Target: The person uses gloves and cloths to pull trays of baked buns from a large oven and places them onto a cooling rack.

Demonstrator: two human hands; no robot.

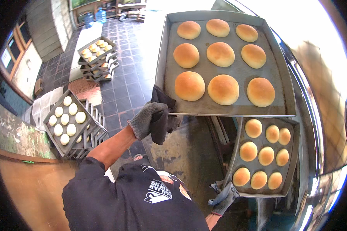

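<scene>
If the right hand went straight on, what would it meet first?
The lower tray, whose corner the right hand appears to grip; beyond that, probably the nearest bun, though depth is unclear.

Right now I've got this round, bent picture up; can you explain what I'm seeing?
There's no robot: these are a person's own gloved hands. The one picture comes from a wide camera on their head, looking down, so straight edges bend. The left hand grips a dark cloth at a corner of the upper tray, which carries nine golden-brown buns. The right hand is at a corner of the lower tray, with nine more; I can't tell how firmly it holds. Off to the left are a nearer stack of trays and a farther stack, with more buns.
</scene>
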